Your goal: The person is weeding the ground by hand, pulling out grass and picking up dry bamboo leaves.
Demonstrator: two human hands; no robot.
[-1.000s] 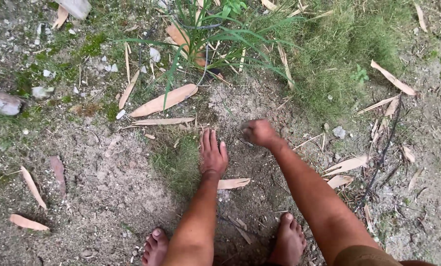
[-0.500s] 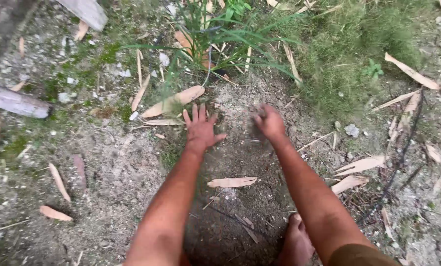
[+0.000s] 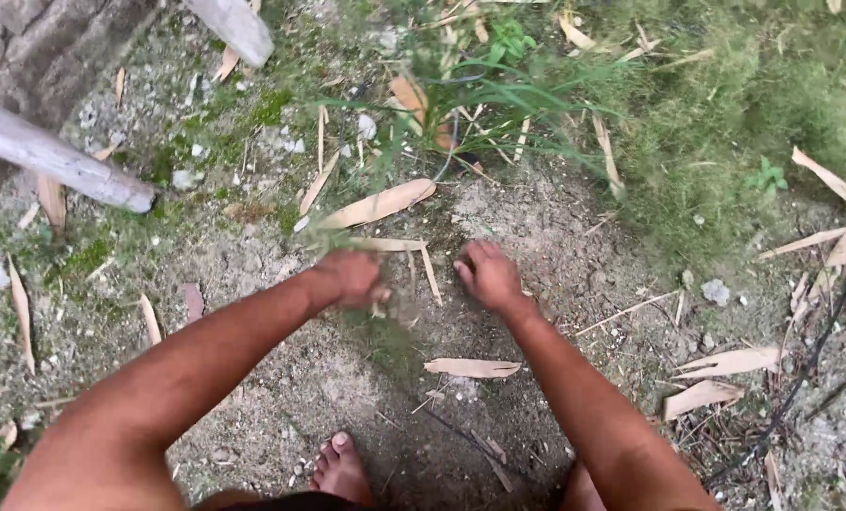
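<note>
My left hand [image 3: 352, 277] is low over the bare soil, its fingers curled in a loose fist beside a small patch of green moss [image 3: 385, 336]; it is blurred, so any contents are hidden. My right hand [image 3: 487, 274] is a hand's width to its right, fingers bent down onto the dirt. A thin dry leaf strip [image 3: 429, 274] lies between the two hands. A long dry bamboo leaf [image 3: 377, 204] lies just beyond them. A shorter dry leaf [image 3: 472, 367] lies on the ground between my forearms. My bare left foot [image 3: 340, 468] shows at the bottom.
A grass tuft [image 3: 484, 80] grows beyond the hands and thick moss and grass [image 3: 725, 132] cover the upper right. Grey poles [image 3: 59, 161] and a stone edge [image 3: 26, 47] are at the upper left. Dry leaves [image 3: 725, 364] and a dark twig [image 3: 811, 360] lie at right.
My left hand went from flat and spread to curled, and shifted left. The right hand stayed on the soil. The view tilted, bringing the poles more into sight.
</note>
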